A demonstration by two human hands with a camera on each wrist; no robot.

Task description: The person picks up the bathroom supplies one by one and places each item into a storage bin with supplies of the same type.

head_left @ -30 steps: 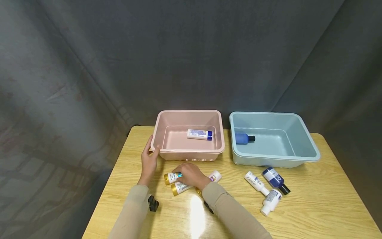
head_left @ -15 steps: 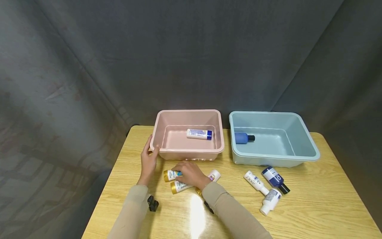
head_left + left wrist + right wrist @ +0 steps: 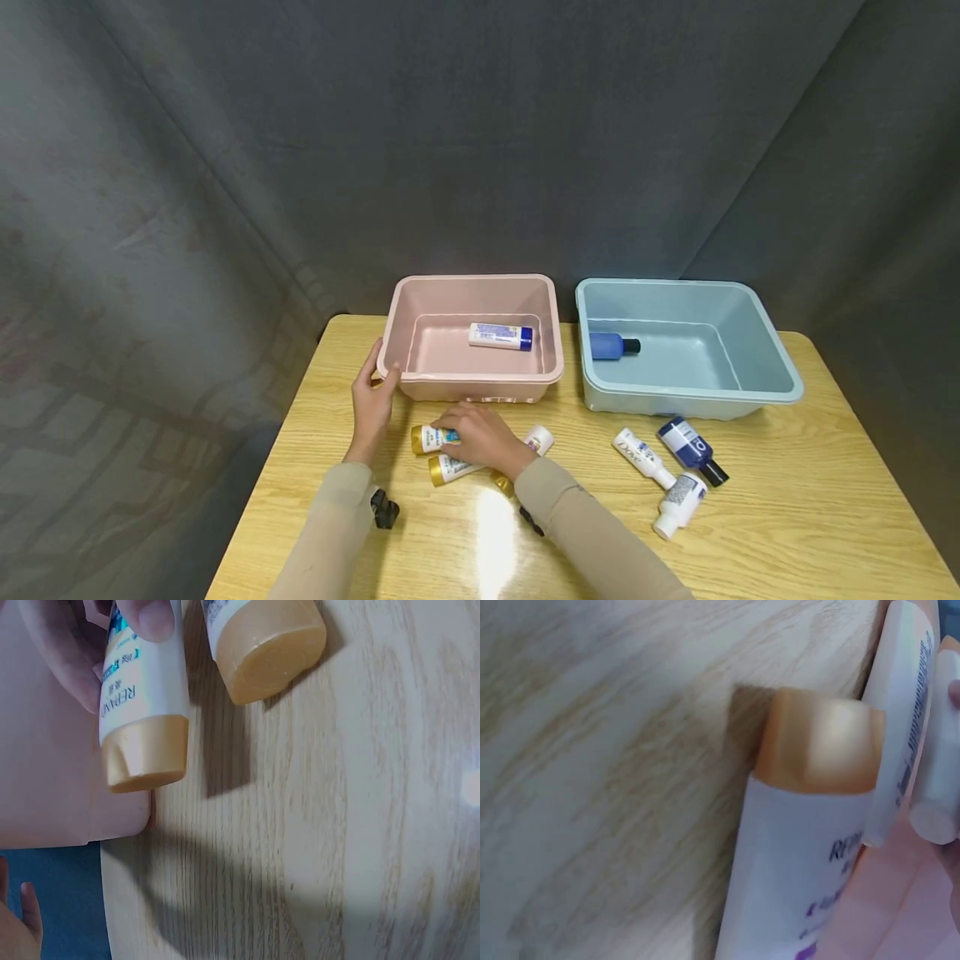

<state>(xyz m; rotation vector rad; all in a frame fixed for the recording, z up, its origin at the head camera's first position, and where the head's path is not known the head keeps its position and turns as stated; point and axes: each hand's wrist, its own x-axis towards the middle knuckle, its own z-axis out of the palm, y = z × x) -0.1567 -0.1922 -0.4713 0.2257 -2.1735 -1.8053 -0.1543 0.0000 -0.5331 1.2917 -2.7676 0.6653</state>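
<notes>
My right hand (image 3: 480, 436) pinches a white tube with a gold cap (image 3: 427, 439), thumb on its blue-green label, just in front of the pink bin (image 3: 450, 390). In the left wrist view the held tube (image 3: 146, 712) points its cap toward the camera. A second gold-capped tube (image 3: 454, 468) lies beside it, partly under the hand. A third one (image 3: 802, 847), with purple lettering, lies on the table behind the wrist. My left hand (image 3: 371, 412) grips the pink bin's front left corner, thumb at the front rim, fingers along the side.
Inside the pink bin is a white tube with a blue cap (image 3: 501, 337). The light blue bin (image 3: 675, 402) to its right holds a blue bottle (image 3: 611, 346). On the table lie a navy bottle (image 3: 688, 446), a white Dove bottle (image 3: 641, 457) and another white bottle (image 3: 681, 504).
Almost nothing moves. My right hand keeps its pinch on the tube, its forearm shifting slightly to the right; the left hand stays at the bin's corner.
</notes>
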